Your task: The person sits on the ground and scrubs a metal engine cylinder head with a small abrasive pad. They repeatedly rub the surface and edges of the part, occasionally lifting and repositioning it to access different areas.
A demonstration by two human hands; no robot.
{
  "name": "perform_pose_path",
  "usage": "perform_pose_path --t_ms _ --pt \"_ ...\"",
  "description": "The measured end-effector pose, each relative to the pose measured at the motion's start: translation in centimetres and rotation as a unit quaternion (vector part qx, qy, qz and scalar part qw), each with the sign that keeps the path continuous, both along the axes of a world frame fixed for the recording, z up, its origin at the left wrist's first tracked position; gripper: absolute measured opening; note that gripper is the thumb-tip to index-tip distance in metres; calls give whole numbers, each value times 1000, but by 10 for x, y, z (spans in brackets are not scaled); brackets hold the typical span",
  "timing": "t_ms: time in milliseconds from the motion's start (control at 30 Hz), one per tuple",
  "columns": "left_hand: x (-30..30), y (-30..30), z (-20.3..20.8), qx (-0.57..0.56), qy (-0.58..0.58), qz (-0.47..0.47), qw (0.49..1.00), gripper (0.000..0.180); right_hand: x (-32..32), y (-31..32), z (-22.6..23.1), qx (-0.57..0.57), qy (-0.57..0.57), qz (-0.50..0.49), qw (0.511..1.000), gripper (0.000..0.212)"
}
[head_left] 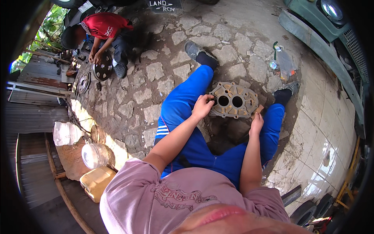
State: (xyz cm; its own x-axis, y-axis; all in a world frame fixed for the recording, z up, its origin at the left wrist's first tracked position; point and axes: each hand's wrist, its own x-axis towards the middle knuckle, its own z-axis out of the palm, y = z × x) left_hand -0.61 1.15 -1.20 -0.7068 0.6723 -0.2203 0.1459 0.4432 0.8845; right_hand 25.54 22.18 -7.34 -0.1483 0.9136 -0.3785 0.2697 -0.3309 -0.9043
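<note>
A grey-brown metal gearbox cover (233, 100) with two large round holes and bolt holes round its rim sits between my spread legs. My left hand (203, 107) grips its left edge, fingers bent over the rim. At the cover's lower right edge is my right hand (256, 122), closed on a small flat brown piece (259, 109) that looks like folded sandpaper. That piece lies against the cover's rim. What supports the cover underneath is hard to make out.
At the far left a person in a red shirt (105, 26) handles a round metal disc (102, 69); another disc (83, 82) lies beside it. Plastic containers (95, 156) and a yellowish jerrycan (97, 183) stand left. A plastic bag (285, 64) lies ahead right, near a vehicle bumper (323, 50).
</note>
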Motion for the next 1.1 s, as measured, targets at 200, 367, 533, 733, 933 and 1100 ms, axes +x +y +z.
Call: perform_pose_path --t_ms 200,367,533,733,933,1100 --pt "-5 1 7 33 -65 15 997 36 -4 -7 5 48 -18 -23 998 40" --pt "-2 -2 6 -21 -17 -19 999 35 -2 -6 -7 73 -42 -22 996 42" --pt "-6 -6 -4 7 -36 -9 999 36 -15 -16 8 123 -138 8 983 44" --pt "-8 -5 -5 35 -43 -13 998 39 -12 0 -5 106 -86 10 991 44" --pt "-4 -3 -2 11 -10 -31 999 38 -9 4 -18 152 -143 6 978 43" --pt "-3 -10 -5 0 2 -26 1000 39 -17 -11 19 138 -139 25 980 44"
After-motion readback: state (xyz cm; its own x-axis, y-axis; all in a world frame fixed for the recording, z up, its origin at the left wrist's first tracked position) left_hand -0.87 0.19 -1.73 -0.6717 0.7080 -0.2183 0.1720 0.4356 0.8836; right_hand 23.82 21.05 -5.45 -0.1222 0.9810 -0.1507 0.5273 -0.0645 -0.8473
